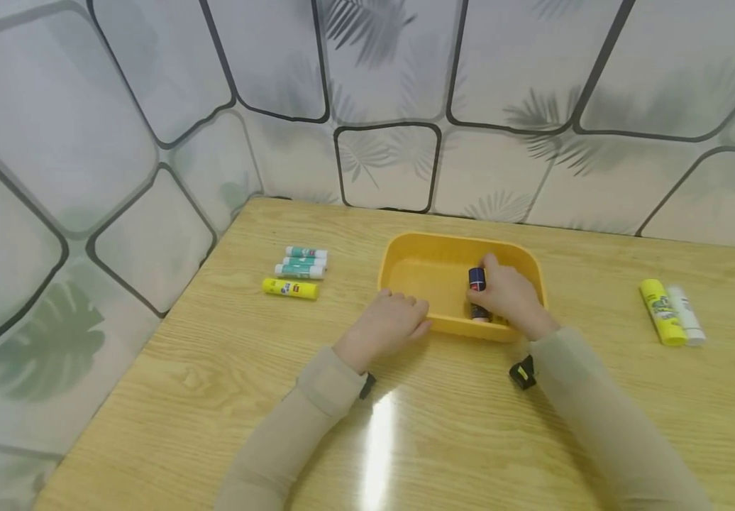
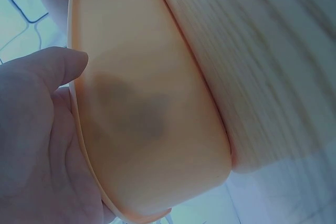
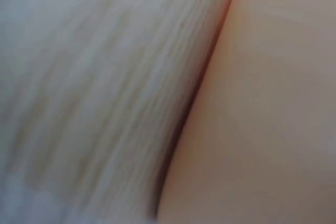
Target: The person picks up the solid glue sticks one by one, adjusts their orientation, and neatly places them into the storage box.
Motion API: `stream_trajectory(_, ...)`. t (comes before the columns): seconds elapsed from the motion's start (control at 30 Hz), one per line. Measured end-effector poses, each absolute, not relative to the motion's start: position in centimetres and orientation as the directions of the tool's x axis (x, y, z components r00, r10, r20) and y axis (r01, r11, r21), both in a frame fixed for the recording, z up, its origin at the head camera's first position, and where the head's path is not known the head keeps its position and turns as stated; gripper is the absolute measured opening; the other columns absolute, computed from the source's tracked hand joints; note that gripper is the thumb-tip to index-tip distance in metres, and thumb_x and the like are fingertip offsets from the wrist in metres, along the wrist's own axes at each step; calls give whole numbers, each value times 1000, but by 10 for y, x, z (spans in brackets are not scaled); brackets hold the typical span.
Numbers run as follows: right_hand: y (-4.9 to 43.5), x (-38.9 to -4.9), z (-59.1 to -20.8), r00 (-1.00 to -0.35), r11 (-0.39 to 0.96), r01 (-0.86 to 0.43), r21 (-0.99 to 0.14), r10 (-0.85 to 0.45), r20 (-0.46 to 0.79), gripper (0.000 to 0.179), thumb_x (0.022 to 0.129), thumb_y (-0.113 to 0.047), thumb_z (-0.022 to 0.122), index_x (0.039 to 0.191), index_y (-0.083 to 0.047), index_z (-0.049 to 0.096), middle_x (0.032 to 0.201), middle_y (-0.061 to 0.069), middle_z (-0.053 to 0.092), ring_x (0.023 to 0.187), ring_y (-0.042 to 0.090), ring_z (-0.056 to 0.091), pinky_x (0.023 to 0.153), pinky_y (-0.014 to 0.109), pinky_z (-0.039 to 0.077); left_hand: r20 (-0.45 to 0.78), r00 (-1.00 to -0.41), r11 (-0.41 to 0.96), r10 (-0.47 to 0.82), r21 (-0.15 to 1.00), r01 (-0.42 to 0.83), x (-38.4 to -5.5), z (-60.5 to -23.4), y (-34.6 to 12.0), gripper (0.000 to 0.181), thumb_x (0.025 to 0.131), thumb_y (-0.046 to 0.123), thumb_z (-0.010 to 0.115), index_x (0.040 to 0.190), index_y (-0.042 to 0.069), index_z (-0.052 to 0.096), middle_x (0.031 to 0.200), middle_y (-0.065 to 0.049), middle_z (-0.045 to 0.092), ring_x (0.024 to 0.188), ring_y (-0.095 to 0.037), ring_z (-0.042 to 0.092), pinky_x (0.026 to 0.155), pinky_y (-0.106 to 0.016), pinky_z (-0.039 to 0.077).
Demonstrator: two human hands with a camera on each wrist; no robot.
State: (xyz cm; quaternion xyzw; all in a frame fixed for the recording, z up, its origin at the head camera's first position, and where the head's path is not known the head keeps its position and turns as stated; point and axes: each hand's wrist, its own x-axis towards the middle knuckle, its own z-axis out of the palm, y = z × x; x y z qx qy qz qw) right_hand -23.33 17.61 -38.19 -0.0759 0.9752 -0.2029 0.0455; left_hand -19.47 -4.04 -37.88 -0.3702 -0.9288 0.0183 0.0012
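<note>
The person's left arm is reaching up from below the yellow tray [image 1: 428,284], its pale sleeve [image 1: 297,433] slanting toward the tray's near left corner. The left hand [image 1: 385,323] is lying back-up there, its fingers bending over the rim; in the left wrist view the thumb is pressing against the outside of the tray's wall just under the edge, so the hand is clasping the rim between thumb and fingers.

The right arm is slanting in from the tray's lower right, its forearm passing beside the tray's near right corner and the wrist crossing above the rim. The right hand [image 1: 509,289] is dipping into the tray's right half, its thumb and fingers closing around a dark blue tube [image 1: 477,278]. That tube is lying inside the tray, right of its middle, with one end pointing to the far wall and the other toward the near wall; whether it is touching the tray's floor cannot be told. The right wrist view is showing only the tray's outer wall and the table [image 3: 105,103], not the fingers.

Left of the tray, three white-and-green tubes [image 1: 304,262] are lying side by side, with a yellow tube [image 1: 290,288] on their near side. Well right of the tray, a larger yellow tube [image 1: 662,312] is lying beside a white tube [image 1: 687,316].
</note>
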Motion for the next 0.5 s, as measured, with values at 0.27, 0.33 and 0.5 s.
stream_trajectory(0.27,174,-236,-384,-981,922,-133,-364,-176,-87,45,75,-26,59,105,-1,38,76,15,55,55,23,49,45,31,37,-9,-726,725,688,-45,687,-194,-377,-42,25,93,35,37,87,15,49,72,3,49,64,-14,46,62,-28,31)
stream_trajectory(0.33,174,-236,-384,-979,925,-142,-353,-182,-85,44,75,-27,59,104,-2,38,75,14,54,55,23,49,45,32,37,-12,-727,726,687,-51,686,-194,-377,-42,25,93,36,37,88,15,50,73,3,50,65,-14,46,62,-28,31)
stream_trajectory(0.5,174,-235,-385,-977,933,-151,-327,-191,-95,41,75,-27,60,100,-2,40,72,13,53,55,23,49,45,32,37,-22,-722,720,692,-54,692,-195,-378,-42,26,93,37,38,90,14,50,74,3,51,66,-14,47,63,-28,32)
